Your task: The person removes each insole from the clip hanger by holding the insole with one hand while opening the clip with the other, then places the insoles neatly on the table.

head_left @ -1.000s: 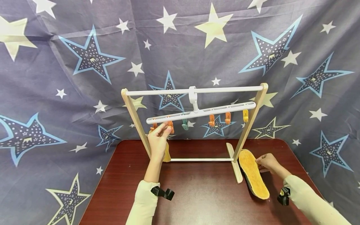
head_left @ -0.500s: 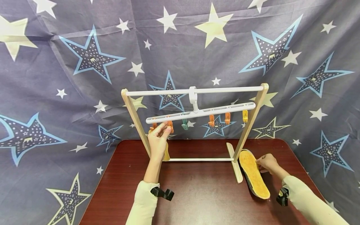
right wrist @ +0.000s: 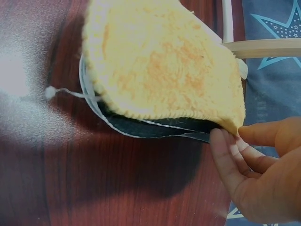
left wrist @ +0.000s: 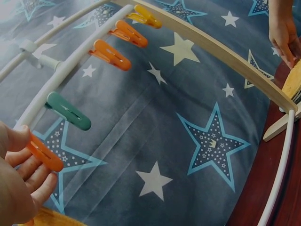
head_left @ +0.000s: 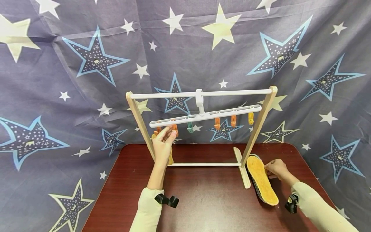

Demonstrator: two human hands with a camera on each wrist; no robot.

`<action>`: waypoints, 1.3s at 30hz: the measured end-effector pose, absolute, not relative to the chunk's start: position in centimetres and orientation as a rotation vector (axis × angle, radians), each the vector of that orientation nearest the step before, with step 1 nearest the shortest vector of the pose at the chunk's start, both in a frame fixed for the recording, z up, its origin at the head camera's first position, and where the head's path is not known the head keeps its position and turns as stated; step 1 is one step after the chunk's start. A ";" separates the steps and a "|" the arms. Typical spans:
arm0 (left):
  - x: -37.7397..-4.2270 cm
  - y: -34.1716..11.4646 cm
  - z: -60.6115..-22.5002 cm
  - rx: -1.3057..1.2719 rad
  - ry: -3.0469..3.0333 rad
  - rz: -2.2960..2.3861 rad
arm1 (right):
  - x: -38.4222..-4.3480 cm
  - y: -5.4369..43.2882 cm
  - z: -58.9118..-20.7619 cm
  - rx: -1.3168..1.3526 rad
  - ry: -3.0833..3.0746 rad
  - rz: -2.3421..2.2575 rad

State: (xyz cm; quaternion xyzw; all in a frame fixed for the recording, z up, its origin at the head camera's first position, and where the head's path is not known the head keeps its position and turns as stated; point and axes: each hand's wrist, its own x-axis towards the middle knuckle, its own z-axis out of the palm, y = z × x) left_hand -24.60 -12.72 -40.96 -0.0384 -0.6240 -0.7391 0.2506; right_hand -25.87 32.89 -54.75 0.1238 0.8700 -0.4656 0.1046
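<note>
My left hand pinches an orange clip near the left end of the white hanger, thumb on one side and fingers on the other. Partly hidden behind this hand, a yellow insole hangs below the hanger's left end. At the right of the table, my right hand pinches the side edge of fuzzy yellow insoles. Dark layers show beneath the top one in the right wrist view, and a loose white thread sticks out. How many are stacked, I cannot tell.
The hanger hooks over the top bar of a wooden rack and tilts, left end lower. Green, orange and yellow clips dangle from it. The rack's right foot stands beside the insoles. A starry cloth hangs behind.
The hanger's right end has shifted slightly left, its clips with it. Both hands stay almost where they were, keeping the same grips.
</note>
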 end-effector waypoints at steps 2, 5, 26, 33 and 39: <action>-24.6 -12.7 -41.0 -0.110 -1.693 -2.023 | -25.9 33.0 -54.8 0.369 2.559 -1.378; -24.4 -12.7 -41.0 -0.123 -1.688 -2.035 | -25.9 33.0 -54.9 0.383 2.544 -1.392; -24.0 -12.7 -41.1 -0.123 -1.722 -2.063 | -25.2 33.2 -54.1 0.383 2.432 -1.531; -23.8 -12.9 -41.1 -0.142 -1.749 -2.056 | -25.1 32.8 -53.4 0.334 2.385 -1.614; -23.4 -13.4 -41.5 -0.154 -1.728 -2.029 | -24.6 31.6 -52.1 0.241 2.391 -1.638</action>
